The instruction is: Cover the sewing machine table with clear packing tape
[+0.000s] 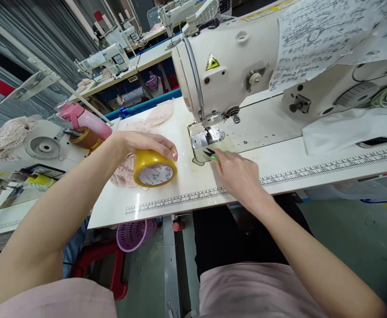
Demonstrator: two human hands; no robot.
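Note:
My left hand (147, 143) is curled over the top of a yellow roll of tape (154, 168) that rests on the white sewing table (186, 190), beside a piece of pink lace (124, 170). My right hand (238, 174) is closed on a small green-handled thread snip (211, 154), its tip pointing at the metal needle plate (207, 137). The white sewing machine (233, 66) stands just behind, its presser foot over the plate.
A printed ruler strip (279, 179) runs along the table's front edge. Pale lace pieces (160, 114) lie at the back left. A pink bottle (87, 121) and a brown jar (84, 138) sit on the left table. A purple basket (136, 233) hangs below. Paper with handwriting (315, 35) covers the machine arm.

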